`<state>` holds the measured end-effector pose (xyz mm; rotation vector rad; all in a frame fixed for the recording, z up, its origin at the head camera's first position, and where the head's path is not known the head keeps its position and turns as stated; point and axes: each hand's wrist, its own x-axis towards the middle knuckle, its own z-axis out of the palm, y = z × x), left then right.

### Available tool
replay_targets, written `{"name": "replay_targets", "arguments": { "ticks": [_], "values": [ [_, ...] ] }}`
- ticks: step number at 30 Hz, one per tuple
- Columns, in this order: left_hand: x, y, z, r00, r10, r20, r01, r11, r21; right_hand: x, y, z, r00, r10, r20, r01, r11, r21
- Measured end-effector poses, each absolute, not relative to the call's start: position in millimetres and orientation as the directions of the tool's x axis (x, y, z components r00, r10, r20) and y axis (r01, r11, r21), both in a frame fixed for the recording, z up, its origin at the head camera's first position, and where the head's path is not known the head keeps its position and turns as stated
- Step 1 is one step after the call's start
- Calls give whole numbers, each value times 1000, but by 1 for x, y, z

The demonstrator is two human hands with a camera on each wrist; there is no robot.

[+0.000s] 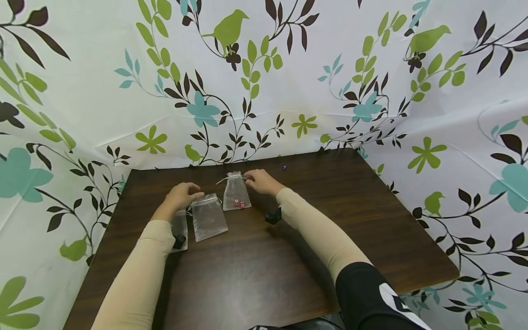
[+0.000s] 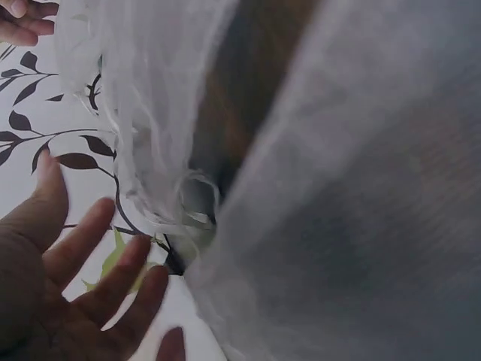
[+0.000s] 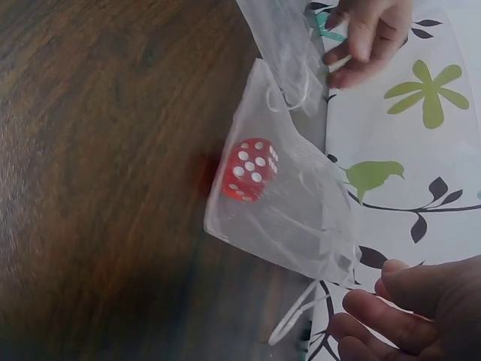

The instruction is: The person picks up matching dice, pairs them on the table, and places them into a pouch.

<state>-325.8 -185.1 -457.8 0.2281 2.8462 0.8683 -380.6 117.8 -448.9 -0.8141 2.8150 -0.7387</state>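
Note:
A sheer white drawstring bag [image 1: 236,185] with red dice [image 1: 241,204] in its bottom lies toward the back of the table, its neck gathered. Beside that neck is my right hand [image 1: 264,182], thumb and fingers loosely bent and apart in the right wrist view, with nothing visibly pinched. My left hand [image 1: 180,198] hovers by the top of a second sheer bag [image 1: 209,220], which looks flat. Its fingers are spread in the left wrist view. Partly under the left wrist lies a third sheer bag [image 1: 179,229]; the forearm hides some of it.
A small purple die [image 1: 284,167] sits near the back edge of the dark wooden table [image 1: 330,229]. Patterned cloth [image 1: 264,91] hangs close behind the table and along its sides.

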Motion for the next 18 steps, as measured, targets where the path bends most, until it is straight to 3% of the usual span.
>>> {"name": "replay_targets", "arguments": {
  "ticks": [6,18],
  "values": [
    [-321,-189,-458,-962,185,-199,58,855,515,-380,114,-453,-836,-548,33,-493,722,-485],
    [-318,-188,-461,-968,175,-178,53,842,536,-373,108,-455,-807,-588,50,-538,698,-472]
  ]
}}
